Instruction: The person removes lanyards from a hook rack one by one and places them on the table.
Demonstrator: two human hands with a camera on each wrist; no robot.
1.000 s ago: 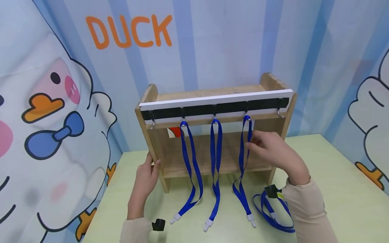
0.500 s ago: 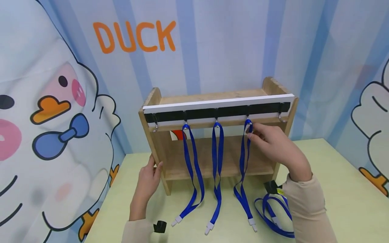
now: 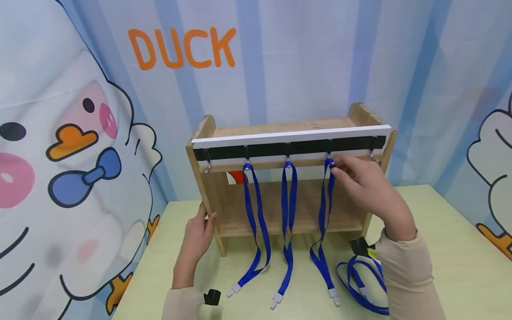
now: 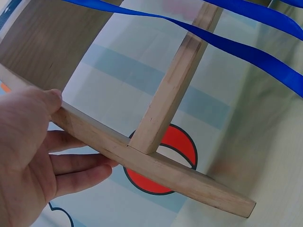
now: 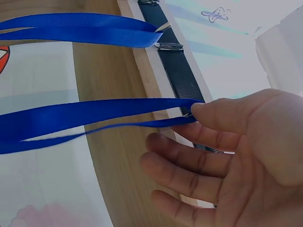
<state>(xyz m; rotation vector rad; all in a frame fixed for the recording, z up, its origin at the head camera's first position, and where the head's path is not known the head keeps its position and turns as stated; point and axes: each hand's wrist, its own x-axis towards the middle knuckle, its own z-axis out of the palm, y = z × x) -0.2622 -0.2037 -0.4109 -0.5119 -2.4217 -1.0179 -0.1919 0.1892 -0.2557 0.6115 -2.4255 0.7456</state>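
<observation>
A small wooden shelf [image 3: 280, 209] carries a row of metal hooks on a black strip [image 3: 308, 146]. Blue lanyards with white clips hang from the three middle hooks: a left lanyard [image 3: 250, 204], a middle lanyard [image 3: 285, 200] and a right lanyard [image 3: 322, 209]. My right hand [image 3: 366, 184] pinches the right lanyard's top loop between thumb and index finger at its hook, the other fingers spread loosely in the right wrist view. My left hand [image 3: 198, 233] grips the shelf's left side panel [image 4: 104, 137], thumb on one face and fingers on the other.
Another blue lanyard [image 3: 350, 291] lies coiled on the pale green table [image 3: 420, 249], partly behind my right sleeve. The end hooks, a left hook [image 3: 207, 164] and a right hook [image 3: 373, 155], carry nothing. A printed curtain [image 3: 304, 66] stands behind.
My right hand has moved up along the right lanyard to its top loop at the hook. My left hand keeps its grip on the shelf. The head view has shifted slightly.
</observation>
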